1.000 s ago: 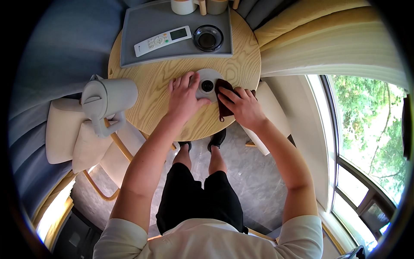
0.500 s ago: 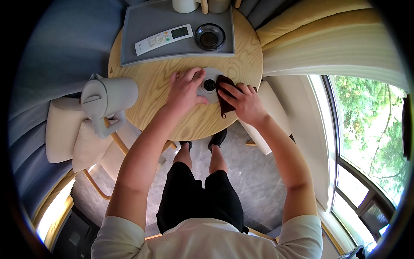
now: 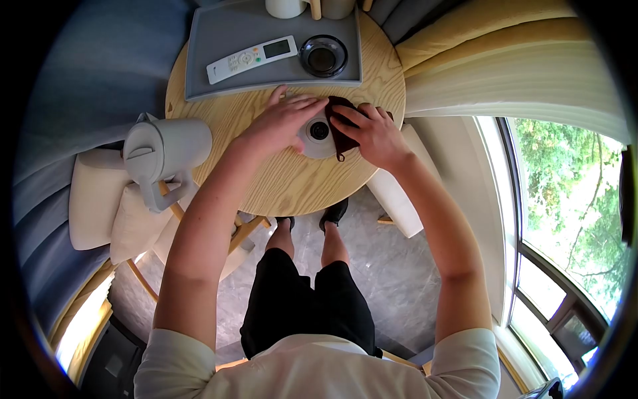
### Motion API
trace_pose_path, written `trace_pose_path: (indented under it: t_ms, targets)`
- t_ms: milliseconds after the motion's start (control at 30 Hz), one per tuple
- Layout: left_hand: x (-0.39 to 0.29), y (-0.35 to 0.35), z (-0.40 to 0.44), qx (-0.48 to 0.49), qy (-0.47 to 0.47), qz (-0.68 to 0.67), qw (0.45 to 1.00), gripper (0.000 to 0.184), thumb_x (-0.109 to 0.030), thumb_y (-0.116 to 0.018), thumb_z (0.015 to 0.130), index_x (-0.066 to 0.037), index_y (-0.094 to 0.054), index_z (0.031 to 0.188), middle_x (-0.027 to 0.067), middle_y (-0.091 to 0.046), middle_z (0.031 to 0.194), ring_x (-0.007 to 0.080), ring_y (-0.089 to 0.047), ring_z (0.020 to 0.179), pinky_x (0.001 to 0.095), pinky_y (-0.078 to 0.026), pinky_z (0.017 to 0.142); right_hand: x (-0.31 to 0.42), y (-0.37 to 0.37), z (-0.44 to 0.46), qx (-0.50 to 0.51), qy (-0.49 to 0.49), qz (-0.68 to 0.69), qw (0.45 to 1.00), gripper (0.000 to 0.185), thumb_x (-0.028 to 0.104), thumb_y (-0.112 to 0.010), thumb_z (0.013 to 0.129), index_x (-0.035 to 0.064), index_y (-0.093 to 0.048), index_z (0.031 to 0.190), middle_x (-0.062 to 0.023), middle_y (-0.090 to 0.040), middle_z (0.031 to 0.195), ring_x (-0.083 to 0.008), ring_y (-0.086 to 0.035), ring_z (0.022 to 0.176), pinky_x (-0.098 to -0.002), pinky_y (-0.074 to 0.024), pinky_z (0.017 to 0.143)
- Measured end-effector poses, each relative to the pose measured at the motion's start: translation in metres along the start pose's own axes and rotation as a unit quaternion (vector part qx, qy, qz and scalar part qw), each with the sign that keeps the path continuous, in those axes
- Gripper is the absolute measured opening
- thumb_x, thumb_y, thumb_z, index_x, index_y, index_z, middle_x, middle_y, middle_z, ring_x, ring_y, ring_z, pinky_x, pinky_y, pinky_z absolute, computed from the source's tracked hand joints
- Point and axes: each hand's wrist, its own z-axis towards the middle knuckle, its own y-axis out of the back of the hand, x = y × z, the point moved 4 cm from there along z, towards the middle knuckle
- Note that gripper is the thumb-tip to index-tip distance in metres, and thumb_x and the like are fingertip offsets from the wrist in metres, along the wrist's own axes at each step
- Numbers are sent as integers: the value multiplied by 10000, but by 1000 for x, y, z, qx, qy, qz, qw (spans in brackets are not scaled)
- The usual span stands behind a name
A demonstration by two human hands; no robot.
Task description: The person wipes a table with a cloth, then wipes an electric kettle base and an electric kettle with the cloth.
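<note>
Two bare hands meet over a pale round disc (image 3: 315,147) with a black centre, which sits between them above the wooden table (image 3: 286,193). The right hand (image 3: 376,135) holds a dark maroon cloth (image 3: 343,141) under its bent fingers, against the disc's right side; a small loop of the cloth dangles on the near side of that grip. The left hand (image 3: 276,124) spans the disc's left side, thumb nearer the body and fingers stretched across the far edge; whether it grips the disc or only rests there, I cannot tell.

Just beyond both hands lies a grey tray (image 3: 219,40). On it, past the left hand, is a white remote control (image 3: 251,60), and straight beyond the disc a dark glass dish (image 3: 323,56). Left of the left hand, a pale grey kettle (image 3: 183,145) stands at the table's edge. Farther past the hands, a white cup (image 3: 286,8) is cut off by the upper border. Well to the right of the right hand is a bright window (image 3: 561,186).
</note>
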Motion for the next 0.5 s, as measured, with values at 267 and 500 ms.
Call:
trace_pose_path:
  t_ms: [267,500]
  targets:
    - [-41,-39,-33,-208,123,-29,970,1057,-400,-905,774,-53,-385,1626,135,-499,1611,318,-454,1488,521,-325,1186,-1,2,1,10,9,-18,1000,573,92,-639,861,238,-706,1411,41,-536,1573,-255,-549,1268,-431,-510,1023]
    - [-40,-61,-34,-236,155,-6,959,1026,-409,-899,753,-48,-435,1594,104,-514,1609,292,-455,1487,508,-350,1172,3,-5,-3,14,-38,12,999,619,70,-643,842,224,-692,1439,-36,-508,1610,-294,-555,1257,-457,-502,1063]
